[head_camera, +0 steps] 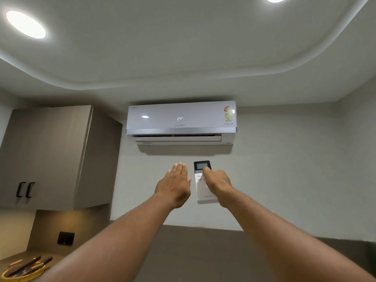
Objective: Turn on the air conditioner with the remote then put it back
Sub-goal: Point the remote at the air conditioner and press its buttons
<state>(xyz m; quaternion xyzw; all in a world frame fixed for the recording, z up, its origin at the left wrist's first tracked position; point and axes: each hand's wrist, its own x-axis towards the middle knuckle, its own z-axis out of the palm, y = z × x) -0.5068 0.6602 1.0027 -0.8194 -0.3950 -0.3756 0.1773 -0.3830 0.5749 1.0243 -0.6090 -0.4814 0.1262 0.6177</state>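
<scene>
While both arms reach up toward the wall, the right hand (pixel 216 183) holds the white remote (pixel 204 183) upright below the air conditioner (pixel 181 122), its dark screen end pointing up at the unit. That grip is closed around the remote from the right side, with the thumb lying over the upper buttons just under the screen; the fingers behind the body are hidden, so how they wrap cannot be made out. Which button the thumb covers is too small to tell. The left hand (pixel 175 186) is empty, held flat just beside the remote, fingers straight and pressed together, palm turned away from the camera; it does not touch the remote. On the air conditioner's grey front a lit "24°" shows, with a brand name beneath it and a sticker at the upper right whose print is unreadable. Its lower flap stands slightly ajar, dark inside. To the left hangs a wall cabinet (pixel 46 157) with two black handles, and below it a dark switch plate (pixel 65 238). At the bottom left corner a yellow bowl (pixel 22 273) holding dark sticks is cut off by the frame edge. Two round ceiling lights (pixel 25 24) glare, one cropped at the top.
</scene>
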